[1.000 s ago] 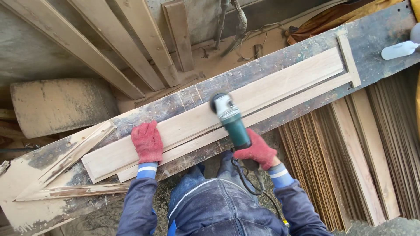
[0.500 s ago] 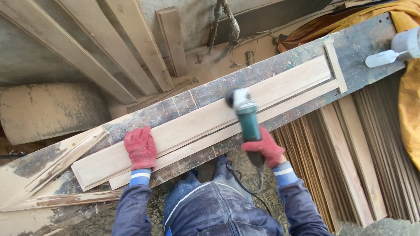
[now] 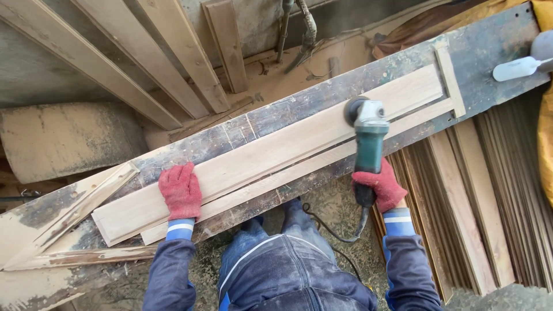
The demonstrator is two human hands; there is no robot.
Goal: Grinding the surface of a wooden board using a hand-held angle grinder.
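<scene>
A red-gloved left hand (image 3: 181,191) lies flat on a long pale wooden board (image 3: 271,152), fingers together and extended, pinning it to a worn, dark workbench (image 3: 489,49). Farther right, the right hand (image 3: 379,185), also gloved in red, has its fingers wrapped tight around a green angle grinder (image 3: 367,135), whose disc rests on the board. Stacked slats (image 3: 466,201) lie below the bench.
</scene>
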